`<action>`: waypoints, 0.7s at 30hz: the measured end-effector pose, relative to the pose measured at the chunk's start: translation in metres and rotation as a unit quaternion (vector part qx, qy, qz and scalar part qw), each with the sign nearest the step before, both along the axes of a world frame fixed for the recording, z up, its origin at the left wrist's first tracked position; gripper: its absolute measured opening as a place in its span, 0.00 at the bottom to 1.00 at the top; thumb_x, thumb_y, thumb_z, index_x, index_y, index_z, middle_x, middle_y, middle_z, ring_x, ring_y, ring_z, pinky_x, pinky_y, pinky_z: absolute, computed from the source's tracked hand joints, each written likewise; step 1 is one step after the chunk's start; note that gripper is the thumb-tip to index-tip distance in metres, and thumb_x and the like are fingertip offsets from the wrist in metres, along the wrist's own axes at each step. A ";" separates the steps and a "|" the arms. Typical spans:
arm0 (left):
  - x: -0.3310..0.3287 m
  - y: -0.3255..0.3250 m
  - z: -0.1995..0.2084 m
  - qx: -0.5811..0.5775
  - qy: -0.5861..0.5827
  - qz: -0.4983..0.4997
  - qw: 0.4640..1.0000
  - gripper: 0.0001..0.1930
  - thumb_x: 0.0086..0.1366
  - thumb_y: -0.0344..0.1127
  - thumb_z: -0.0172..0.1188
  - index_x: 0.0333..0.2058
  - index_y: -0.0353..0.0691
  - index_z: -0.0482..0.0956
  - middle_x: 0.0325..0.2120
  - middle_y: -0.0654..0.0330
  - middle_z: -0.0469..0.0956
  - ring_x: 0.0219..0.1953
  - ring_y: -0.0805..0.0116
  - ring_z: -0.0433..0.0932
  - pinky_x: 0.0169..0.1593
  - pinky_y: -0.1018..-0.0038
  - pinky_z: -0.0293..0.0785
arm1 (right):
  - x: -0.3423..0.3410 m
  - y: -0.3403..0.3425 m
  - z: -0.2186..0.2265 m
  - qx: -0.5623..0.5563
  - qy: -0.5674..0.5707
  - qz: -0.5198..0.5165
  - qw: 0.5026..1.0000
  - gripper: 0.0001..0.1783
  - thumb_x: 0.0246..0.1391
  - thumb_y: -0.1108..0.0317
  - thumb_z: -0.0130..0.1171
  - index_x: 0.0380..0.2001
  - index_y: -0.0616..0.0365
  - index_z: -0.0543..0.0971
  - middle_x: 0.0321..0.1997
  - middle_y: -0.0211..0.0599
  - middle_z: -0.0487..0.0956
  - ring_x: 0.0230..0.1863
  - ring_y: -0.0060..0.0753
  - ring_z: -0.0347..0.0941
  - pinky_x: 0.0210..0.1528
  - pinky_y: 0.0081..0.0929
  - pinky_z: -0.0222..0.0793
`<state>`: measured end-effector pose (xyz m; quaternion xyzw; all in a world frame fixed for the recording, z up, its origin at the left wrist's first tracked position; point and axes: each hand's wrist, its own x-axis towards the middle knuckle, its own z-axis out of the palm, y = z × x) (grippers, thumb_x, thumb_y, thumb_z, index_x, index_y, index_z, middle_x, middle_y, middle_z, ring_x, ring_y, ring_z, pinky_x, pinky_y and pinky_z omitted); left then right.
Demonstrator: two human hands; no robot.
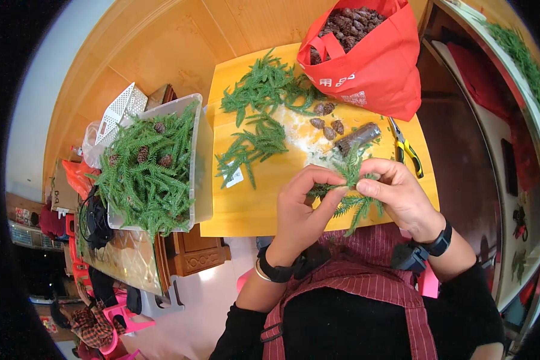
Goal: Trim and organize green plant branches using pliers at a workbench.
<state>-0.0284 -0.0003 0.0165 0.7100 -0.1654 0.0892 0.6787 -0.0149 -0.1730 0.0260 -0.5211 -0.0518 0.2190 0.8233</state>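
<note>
Above the yellow board's front edge, both my hands meet on a green artificial pine sprig [353,165]. My left hand [306,207] pinches it at the middle between thumb and fingers. From the other side, my right hand [405,195] grips the same sprig, its thumb close to the left fingertips. Needled tips stick out above and below the fingers, and the join between them is mostly hidden. Just beyond lies a dark brown, shiny cylinder [359,138]. Several pine cones [337,126] rest behind it. Yellow-and-black pliers [408,151] lie to the right.
Loose green sprigs [259,87] spread over the board's [240,213] far left. A red bag [381,78] full of pine cones [351,27] stands at the back right. Left of the board is a clear plastic bin [203,186] heaped with finished-looking greenery [147,174] and cones.
</note>
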 end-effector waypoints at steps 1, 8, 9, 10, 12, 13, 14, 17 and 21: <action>-0.001 -0.001 -0.001 -0.027 0.014 0.003 1.000 0.06 0.52 0.23 0.59 0.31 0.33 0.74 0.28 0.60 0.73 0.30 0.77 0.72 0.32 0.83 0.68 | -0.001 0.001 -0.001 0.009 -0.019 -0.010 1.000 0.08 0.48 0.76 0.57 0.34 0.60 0.75 0.34 0.28 0.76 0.37 0.18 0.71 0.42 0.17 0.66; -0.006 -0.006 0.006 -0.083 0.154 -0.007 0.985 0.04 0.57 0.27 0.56 0.31 0.33 0.73 0.27 0.65 0.73 0.29 0.81 0.71 0.32 0.85 0.68 | -0.004 -0.001 0.004 -0.072 -0.092 -0.068 0.991 0.08 0.46 0.77 0.58 0.33 0.60 0.75 0.33 0.30 0.75 0.37 0.21 0.70 0.41 0.20 0.66; -0.005 -0.006 0.003 -0.132 0.189 -0.039 0.972 0.05 0.57 0.27 0.56 0.32 0.33 0.73 0.27 0.66 0.73 0.28 0.81 0.71 0.33 0.85 0.68 | -0.001 -0.006 0.002 -0.174 -0.240 -0.071 0.952 0.09 0.45 0.78 0.58 0.33 0.62 0.75 0.32 0.32 0.74 0.36 0.23 0.70 0.40 0.21 0.65; -0.003 -0.007 0.001 -0.180 0.222 -0.071 0.956 0.05 0.58 0.28 0.55 0.33 0.33 0.73 0.27 0.66 0.74 0.28 0.81 0.71 0.33 0.86 0.68 | 0.001 -0.010 0.001 -0.272 -0.381 -0.071 0.881 0.09 0.43 0.78 0.58 0.32 0.63 0.74 0.32 0.33 0.73 0.35 0.25 0.69 0.39 0.21 0.65; -0.002 -0.005 -0.002 -0.206 0.248 -0.089 0.942 0.06 0.58 0.28 0.55 0.34 0.33 0.73 0.28 0.65 0.74 0.28 0.81 0.71 0.33 0.85 0.68 | 0.000 -0.008 0.003 -0.286 -0.425 -0.084 0.855 0.09 0.42 0.79 0.58 0.31 0.64 0.74 0.31 0.35 0.73 0.35 0.26 0.69 0.38 0.21 0.64; -0.002 -0.005 -0.003 -0.231 0.274 -0.107 0.927 0.06 0.58 0.28 0.55 0.34 0.33 0.72 0.28 0.64 0.74 0.28 0.81 0.71 0.33 0.85 0.68 | -0.001 -0.007 0.003 -0.299 -0.467 -0.097 0.826 0.09 0.41 0.79 0.57 0.30 0.65 0.74 0.31 0.36 0.73 0.34 0.27 0.69 0.37 0.21 0.63; -0.002 -0.006 -0.002 -0.231 0.274 -0.107 0.927 0.06 0.58 0.28 0.55 0.34 0.33 0.72 0.28 0.64 0.74 0.28 0.81 0.71 0.33 0.85 0.68 | -0.001 -0.006 0.004 -0.300 -0.467 -0.097 0.826 0.09 0.41 0.79 0.57 0.30 0.65 0.74 0.31 0.36 0.73 0.34 0.27 0.69 0.37 0.21 0.63; -0.003 -0.009 -0.001 -0.196 0.240 -0.053 0.949 0.06 0.58 0.28 0.55 0.35 0.33 0.72 0.27 0.65 0.74 0.28 0.82 0.71 0.33 0.85 0.68 | -0.002 -0.003 0.004 -0.244 -0.336 -0.112 0.903 0.08 0.40 0.81 0.57 0.28 0.64 0.75 0.30 0.36 0.73 0.34 0.29 0.69 0.36 0.23 0.64; -0.003 -0.008 0.001 -0.173 0.231 -0.066 0.955 0.06 0.58 0.29 0.55 0.34 0.34 0.73 0.27 0.66 0.74 0.28 0.82 0.71 0.32 0.85 0.67 | -0.002 -0.003 0.005 -0.258 -0.382 -0.123 0.879 0.08 0.36 0.80 0.59 0.25 0.62 0.76 0.27 0.36 0.72 0.32 0.32 0.70 0.35 0.25 0.66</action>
